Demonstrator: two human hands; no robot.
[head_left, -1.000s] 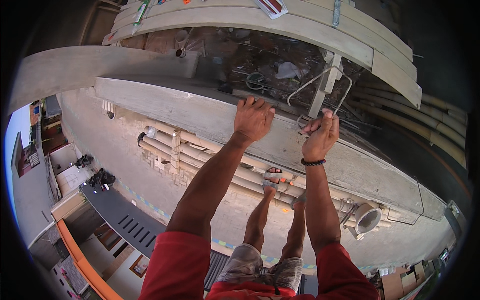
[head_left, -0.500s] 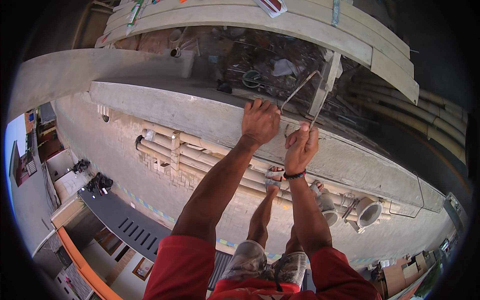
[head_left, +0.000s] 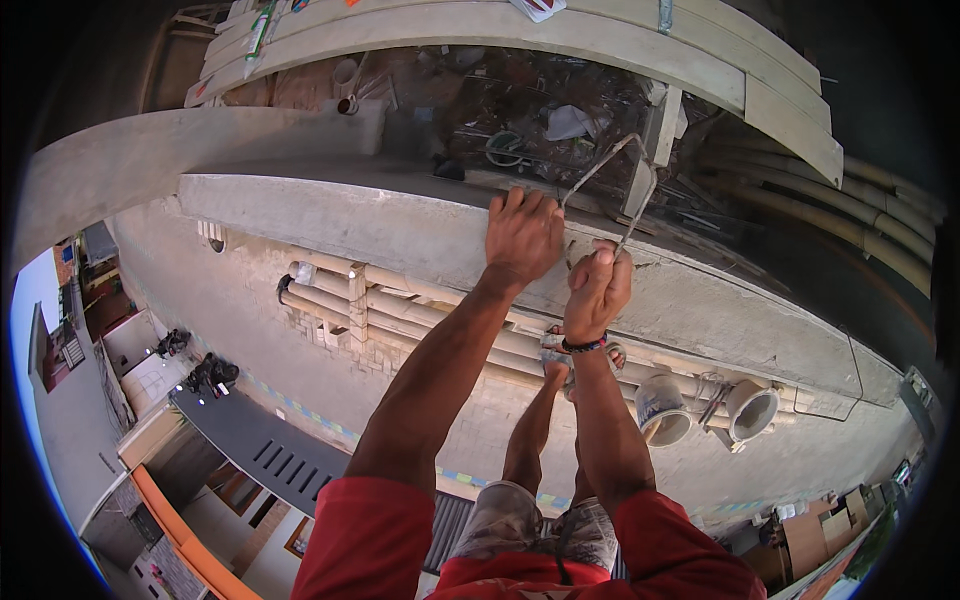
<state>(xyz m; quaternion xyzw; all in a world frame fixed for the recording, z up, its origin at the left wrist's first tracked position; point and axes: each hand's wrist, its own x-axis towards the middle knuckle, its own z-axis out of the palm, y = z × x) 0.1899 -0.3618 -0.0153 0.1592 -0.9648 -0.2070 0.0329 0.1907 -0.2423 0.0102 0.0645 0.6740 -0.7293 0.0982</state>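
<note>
My right hand (head_left: pixel 600 290) is closed round one end of a bent steel rod (head_left: pixel 597 170), which rises in an angular hook shape above a long concrete ledge (head_left: pixel 700 290). My left hand (head_left: pixel 523 235) lies on the far edge of this ledge with its fingers curled. The rod's other end comes down right beside the left index finger; whether that hand holds the rod or just the ledge is hidden. Both arms reach forward, and a dark braided band circles the right wrist.
My sandalled feet stand on bamboo poles (head_left: pixel 430 305) beside the ledge, high above a paved street. Two buckets (head_left: pixel 752 410) hang at the right. Beyond the ledge are a wooden post (head_left: pixel 655 140), pale planks (head_left: pixel 480 30) and a littered lower floor. A thin bent wire (head_left: pixel 858 375) loops over the ledge.
My right foot has shifted left, close to the other foot. The view has tilted slightly. Both hands remain at the ledge, and the right one still grips the rod.
</note>
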